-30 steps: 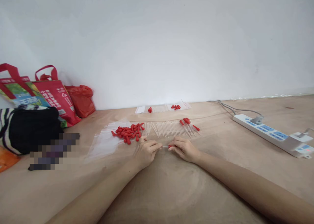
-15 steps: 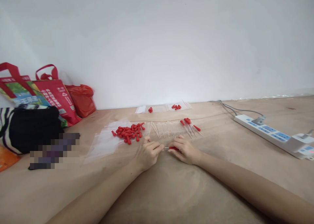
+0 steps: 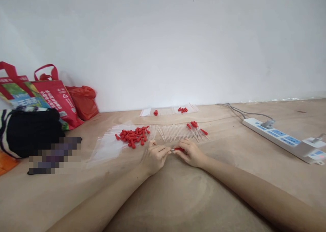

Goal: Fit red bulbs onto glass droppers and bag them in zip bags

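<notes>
My left hand (image 3: 157,157) is closed on a thin clear tube (image 3: 172,151), whose short end shows between my hands. Fingers of my right hand (image 3: 189,153) pinch a red rubber bulb (image 3: 179,149) that meets the tube's end. Beyond my hands lies a row of clear tubes (image 3: 178,132), with a few red bulbs (image 3: 194,124) at its right end. A pile of red bulbs (image 3: 132,136) rests left of the row, partly over clear plastic bags (image 3: 107,149).
Farther back lies a flat bag (image 3: 166,111) with tubes and red bulbs. A white power strip (image 3: 276,135) with grey cables stands at the right. Red bags (image 3: 54,98) and a black cloth item (image 3: 33,132) sit at the left; a blurred dark object lies before them.
My right hand has moved slightly left and up, bringing the red bulb closer to my left hand. Less of the tube shows between my hands.
</notes>
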Motion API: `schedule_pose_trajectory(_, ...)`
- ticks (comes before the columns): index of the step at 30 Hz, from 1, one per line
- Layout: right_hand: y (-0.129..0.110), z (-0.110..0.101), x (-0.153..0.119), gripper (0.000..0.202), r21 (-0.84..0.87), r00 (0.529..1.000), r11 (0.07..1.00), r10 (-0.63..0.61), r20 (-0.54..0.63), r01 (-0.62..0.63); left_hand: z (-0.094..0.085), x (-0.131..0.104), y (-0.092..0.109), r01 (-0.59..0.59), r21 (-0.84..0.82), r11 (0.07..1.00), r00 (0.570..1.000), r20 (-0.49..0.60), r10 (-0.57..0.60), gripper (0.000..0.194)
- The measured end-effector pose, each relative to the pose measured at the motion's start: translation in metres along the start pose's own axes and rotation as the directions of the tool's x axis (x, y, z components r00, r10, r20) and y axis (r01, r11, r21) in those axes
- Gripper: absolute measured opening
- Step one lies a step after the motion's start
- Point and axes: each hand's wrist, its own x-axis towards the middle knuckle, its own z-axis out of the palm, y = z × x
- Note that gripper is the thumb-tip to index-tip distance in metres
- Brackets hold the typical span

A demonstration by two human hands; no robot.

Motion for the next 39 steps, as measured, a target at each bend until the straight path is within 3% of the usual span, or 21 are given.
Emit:
schedule_pose_trajectory(2, -0.001, 0.004, 0.002, 0.017, 0.204, 0.989, 0.972, 0.132, -0.069, -0.116, 0.000, 0.001, 0.000, 0.039, -0.039, 0.998, 0.999, -0.025, -0.040, 0.024)
schedule_pose_trajectory(5, -0.001, 0.009, 0.007, 0.026, 0.498, 0.915, 0.826, 0.377, -0.142, -0.263, -0.004, 0.002, 0.001, 0.068, -0.096, 0.993, 0.996, -0.042, -0.072, 0.023)
schedule_pose_trajectory(7, 0.004, 0.007, 0.012, 0.031, 0.619, 0.855, 0.727, 0.491, -0.166, -0.298, -0.008, 0.003, 0.000, 0.104, -0.119, 0.987, 0.993, -0.043, -0.109, 0.026)
schedule_pose_trajectory(9, 0.015, -0.005, 0.018, 0.030, 0.654, 0.814, 0.693, 0.545, -0.202, -0.302, -0.011, 0.004, -0.003, 0.178, -0.102, 0.979, 0.981, -0.055, -0.185, 0.028)
schedule_pose_trajectory(12, 0.041, -0.035, 0.026, 0.034, 0.548, 0.778, 0.769, 0.549, -0.305, -0.328, -0.011, 0.006, -0.015, 0.302, 0.002, 0.953, 0.948, -0.105, -0.300, 0.026)
schedule_pose_trajectory(15, 0.068, -0.064, 0.032, 0.039, 0.242, 0.803, 0.877, 0.479, -0.356, -0.416, -0.004, 0.008, -0.032, 0.368, 0.144, 0.919, 0.927, -0.131, -0.351, 0.021)
schedule_pose_trajectory(17, 0.081, -0.072, 0.035, 0.039, -0.043, 0.817, 0.851, 0.486, -0.310, -0.523, 0.001, 0.010, -0.043, 0.400, 0.227, 0.888, 0.916, -0.140, -0.376, 0.020)
schedule_pose_trajectory(19, 0.089, -0.070, 0.039, 0.035, -0.266, 0.812, 0.769, 0.529, -0.248, -0.582, 0.006, 0.013, -0.050, 0.424, 0.284, 0.860, 0.906, -0.146, -0.398, 0.020)
schedule_pose_trajectory(22, 0.095, -0.057, 0.044, 0.026, -0.444, 0.793, 0.675, 0.587, -0.161, -0.589, 0.010, 0.015, -0.054, 0.447, 0.325, 0.833, 0.894, -0.143, -0.424, 0.021)
schedule_pose_trajectory(26, 0.099, -0.047, 0.043, 0.032, -0.470, 0.770, 0.632, 0.608, -0.192, -0.616, 0.011, 0.015, -0.055, 0.466, 0.348, 0.813, 0.883, -0.120, -0.454, 0.021)
schedule_pose_trajectory(32, 0.105, -0.063, 0.012, 0.031, -0.392, 0.691, 0.570, 0.622, -0.370, -0.723, 0.012, 0.015, -0.056, 0.457, 0.365, 0.811, 0.880, -0.057, -0.471, 0.026)
schedule_pose_trajectory(39, 0.104, -0.067, -0.027, 0.031, -0.441, 0.711, 0.572, 0.647, -0.276, -0.692, 0.012, 0.015, -0.055, 0.407, 0.337, 0.849, 0.911, -0.083, -0.404, 0.019)
